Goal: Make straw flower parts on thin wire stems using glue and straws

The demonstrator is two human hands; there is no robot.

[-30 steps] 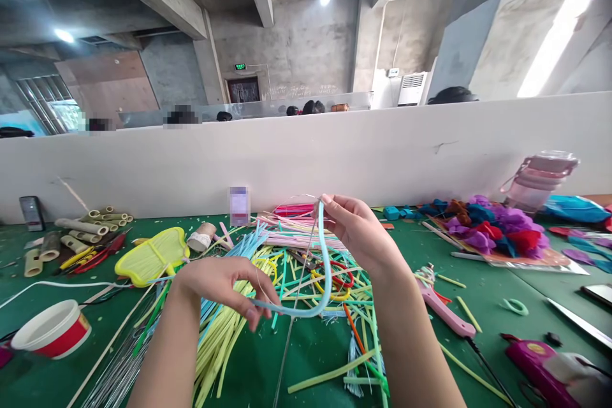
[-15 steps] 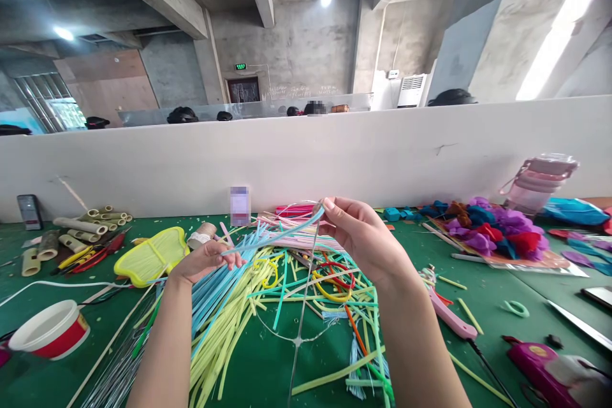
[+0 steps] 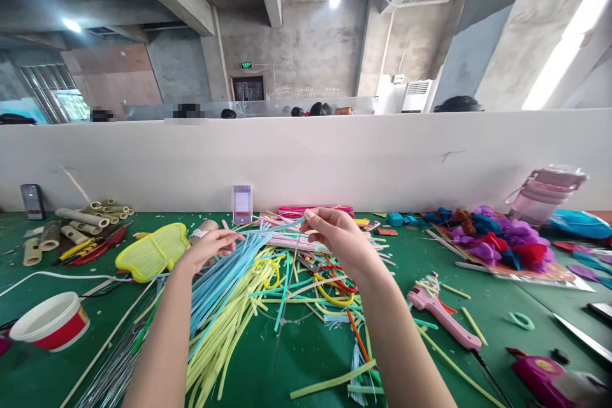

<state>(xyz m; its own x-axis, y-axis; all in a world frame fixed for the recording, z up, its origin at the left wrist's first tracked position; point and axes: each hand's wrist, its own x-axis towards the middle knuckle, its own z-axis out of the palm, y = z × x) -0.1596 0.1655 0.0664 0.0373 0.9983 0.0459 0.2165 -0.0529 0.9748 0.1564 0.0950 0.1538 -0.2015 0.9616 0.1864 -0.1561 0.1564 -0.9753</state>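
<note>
A light blue strip (image 3: pixel 278 227), soft and narrow like a pipe cleaner, runs nearly level between my hands. My right hand (image 3: pixel 337 236) pinches its right end between thumb and fingers, at the top of a thin wire frame (image 3: pixel 283 320). The frame hangs down over the table, its lower part blurred. At the strip's other end, my left hand (image 3: pixel 210 248) has its fingers closed around it. Below my hands lie a bundle of light blue strips (image 3: pixel 229 277) and a pile of pale yellow strips (image 3: pixel 227 331).
Left are a yellow mesh wing shape (image 3: pixel 153 251), pliers (image 3: pixel 98 252), bamboo tubes (image 3: pixel 88 220), a paper bowl (image 3: pixel 50 324) and wires (image 3: pixel 112 363). Right are a pink glue gun (image 3: pixel 447 319), coloured petals (image 3: pixel 509 239) and a bottle (image 3: pixel 549 191). A white partition (image 3: pixel 382 156) rises behind.
My right hand has moved left and slightly down, carrying the wire frame and strip end with it. My left hand has risen slightly. The camera view has shifted a little.
</note>
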